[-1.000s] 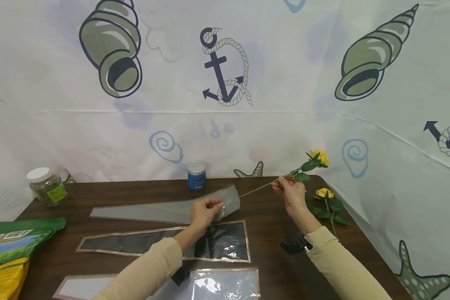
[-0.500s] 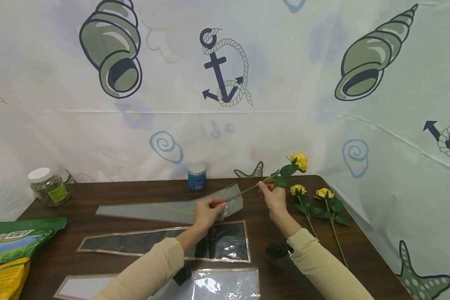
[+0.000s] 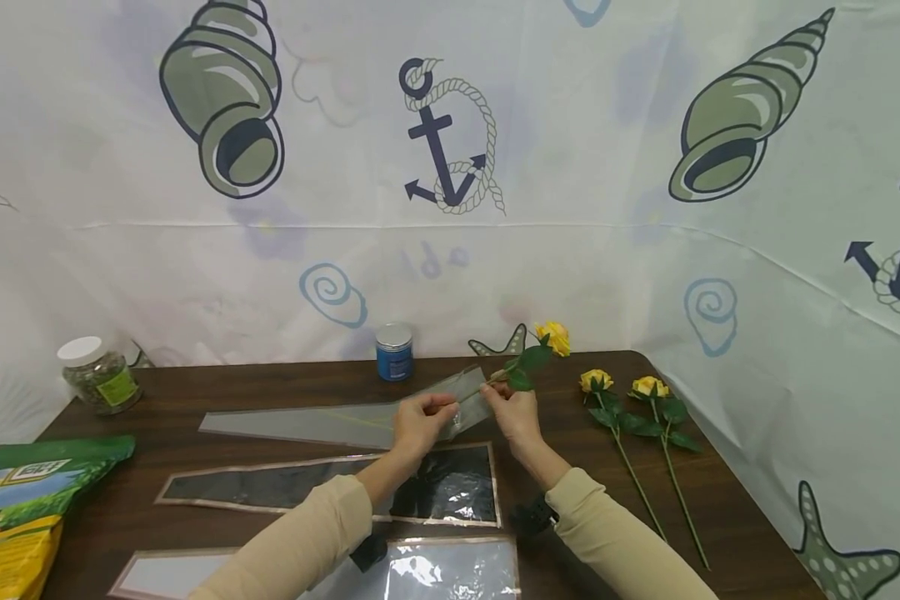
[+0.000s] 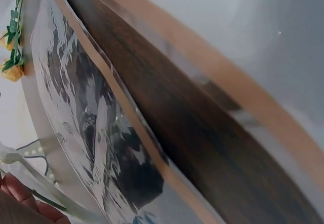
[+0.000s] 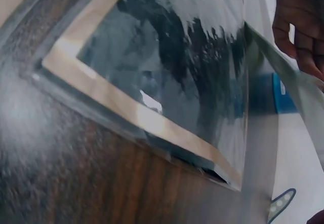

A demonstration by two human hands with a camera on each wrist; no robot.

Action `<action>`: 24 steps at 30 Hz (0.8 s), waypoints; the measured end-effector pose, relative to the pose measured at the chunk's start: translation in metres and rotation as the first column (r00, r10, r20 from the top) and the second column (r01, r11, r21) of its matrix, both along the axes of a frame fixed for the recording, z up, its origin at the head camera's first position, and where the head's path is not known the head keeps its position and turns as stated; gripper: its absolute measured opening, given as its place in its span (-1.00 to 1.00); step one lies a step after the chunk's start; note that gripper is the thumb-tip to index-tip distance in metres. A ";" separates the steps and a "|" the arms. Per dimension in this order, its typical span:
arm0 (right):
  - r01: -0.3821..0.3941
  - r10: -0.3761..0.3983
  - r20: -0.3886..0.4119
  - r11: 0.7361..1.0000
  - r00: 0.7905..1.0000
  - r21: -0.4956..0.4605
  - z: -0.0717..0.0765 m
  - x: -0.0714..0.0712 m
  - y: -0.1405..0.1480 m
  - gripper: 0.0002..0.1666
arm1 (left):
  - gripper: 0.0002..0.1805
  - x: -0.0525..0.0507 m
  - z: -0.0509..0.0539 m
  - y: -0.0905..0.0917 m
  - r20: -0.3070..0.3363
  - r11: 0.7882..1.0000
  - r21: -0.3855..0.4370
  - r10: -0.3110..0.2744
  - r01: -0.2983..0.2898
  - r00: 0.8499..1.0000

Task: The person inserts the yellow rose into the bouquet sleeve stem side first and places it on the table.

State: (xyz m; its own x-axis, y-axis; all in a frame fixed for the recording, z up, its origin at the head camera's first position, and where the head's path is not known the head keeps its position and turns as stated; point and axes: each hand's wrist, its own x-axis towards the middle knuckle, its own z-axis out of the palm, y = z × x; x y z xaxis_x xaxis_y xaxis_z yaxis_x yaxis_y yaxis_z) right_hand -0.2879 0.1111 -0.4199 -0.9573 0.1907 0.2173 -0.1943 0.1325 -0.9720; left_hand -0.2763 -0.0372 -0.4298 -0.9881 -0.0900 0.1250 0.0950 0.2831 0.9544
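- Only the head view catches the yellow rose (image 3: 535,358) in bloom, just beyond the right hand (image 3: 516,414)!
- Left wrist view picks up two more roses (image 4: 12,73); right wrist view gets the blue tin (image 5: 286,100).
- Left hand (image 3: 418,427), fingers closed, pinches the clear wrap (image 3: 307,423); right hand pinches the yellow rose's stem at its mouth.

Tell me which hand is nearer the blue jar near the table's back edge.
Left. The left hand is in front of the blue jar and slightly to its right, pinching the translucent sleeve; the right hand is farther right, holding a yellow rose by its stem.
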 end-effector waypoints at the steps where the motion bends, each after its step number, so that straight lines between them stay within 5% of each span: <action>1: -0.011 0.011 -0.001 1.000 1.000 0.002 -0.001 0.000 -0.001 -0.70 | -0.84 0.000 0.000 0.000 0.000 1.000 0.004 -0.003 0.003 1.000; 14: 0.047 -0.048 0.119 0.999 0.992 0.010 0.009 0.002 0.012 -0.48 | -0.85 0.001 -0.002 -0.001 0.003 1.000 0.023 0.001 -0.001 1.000; 24: 0.070 -0.062 0.085 0.994 0.994 -0.089 0.007 0.002 0.011 -0.68 | -0.84 0.000 -0.001 -0.001 0.001 1.000 0.018 0.007 -0.007 1.000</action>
State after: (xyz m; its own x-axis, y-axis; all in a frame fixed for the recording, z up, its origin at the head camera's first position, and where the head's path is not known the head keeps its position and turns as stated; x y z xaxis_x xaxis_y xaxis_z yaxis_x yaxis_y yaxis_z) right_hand -0.2863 0.1225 -0.4133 -0.9559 0.2693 0.1172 -0.1072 0.0518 -0.9929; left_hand -0.2760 -0.0381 -0.4308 -0.9876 -0.0989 0.1220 0.0919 0.2665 0.9595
